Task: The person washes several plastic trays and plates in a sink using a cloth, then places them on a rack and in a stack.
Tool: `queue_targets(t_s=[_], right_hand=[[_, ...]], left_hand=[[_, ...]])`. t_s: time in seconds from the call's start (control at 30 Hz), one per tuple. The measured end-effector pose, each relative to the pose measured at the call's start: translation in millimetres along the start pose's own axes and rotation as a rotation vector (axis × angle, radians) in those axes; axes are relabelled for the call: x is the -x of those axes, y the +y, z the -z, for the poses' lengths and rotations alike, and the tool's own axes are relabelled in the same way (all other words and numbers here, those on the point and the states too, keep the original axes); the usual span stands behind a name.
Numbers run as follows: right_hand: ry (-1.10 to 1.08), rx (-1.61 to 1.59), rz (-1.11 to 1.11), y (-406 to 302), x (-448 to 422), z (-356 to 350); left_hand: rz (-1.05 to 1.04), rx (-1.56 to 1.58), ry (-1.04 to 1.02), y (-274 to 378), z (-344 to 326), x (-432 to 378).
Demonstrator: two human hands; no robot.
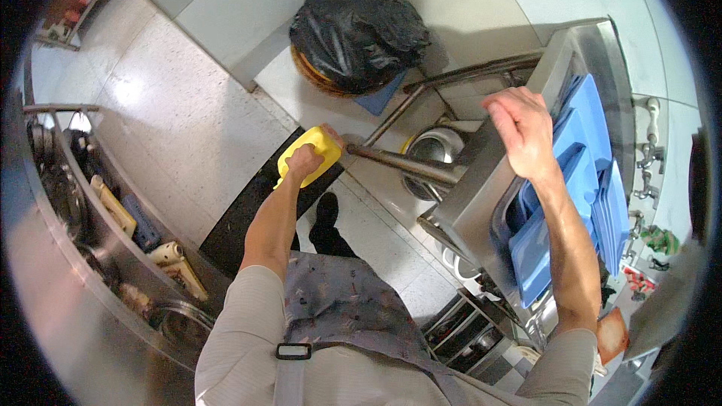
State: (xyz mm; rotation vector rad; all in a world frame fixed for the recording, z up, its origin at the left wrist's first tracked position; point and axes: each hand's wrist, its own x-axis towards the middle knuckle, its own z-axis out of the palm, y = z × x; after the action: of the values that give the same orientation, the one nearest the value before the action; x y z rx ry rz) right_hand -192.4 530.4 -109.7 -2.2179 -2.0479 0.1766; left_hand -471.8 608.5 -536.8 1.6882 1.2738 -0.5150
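Note:
My left hand (pixel 305 161) grips the handle of a yellow plastic jug (pixel 324 170), held low over a black floor strip (pixel 256 200). Near the front rim of a stainless-steel sink (pixel 479 180), my right hand (pixel 522 129) is raised with its fingers loosely bent. I see nothing held in it, though its fingertips are partly hidden. Several blue plastic trays (pixel 586 124) lie stacked at angles in the sink, partly behind my right forearm.
A bin covered with a black plastic bag (pixel 361 28) stands by the wall. Beneath the sink are a metal pipe frame (pixel 406 163) and a metal pot (pixel 437 149). Wall taps (pixel 648 155) line the far side. A steel rack with utensils (pixel 121 214) is at left.

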Motion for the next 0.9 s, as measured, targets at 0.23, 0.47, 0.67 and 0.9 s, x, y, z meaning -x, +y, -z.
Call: queue_targets(t_s=[0.23,0.47,0.67,0.9], right_hand=[[0.026,0.373,0.006,-80,6,1],[-0.353,-0.452,-0.173,-201,52,-274],[-0.815,-0.069,-0.338,-92,10,-592],[-0.529,0.065,-0.504,60,-72,-674]], left_hand=[[0.246,-0.028,0.116,-158,6,38],[0.276,-0.019,0.069,-252,10,15],[0.265,-0.046,0.152,-342,-10,-1],[0.086,-0.039,0.363,-363,-10,-29]])
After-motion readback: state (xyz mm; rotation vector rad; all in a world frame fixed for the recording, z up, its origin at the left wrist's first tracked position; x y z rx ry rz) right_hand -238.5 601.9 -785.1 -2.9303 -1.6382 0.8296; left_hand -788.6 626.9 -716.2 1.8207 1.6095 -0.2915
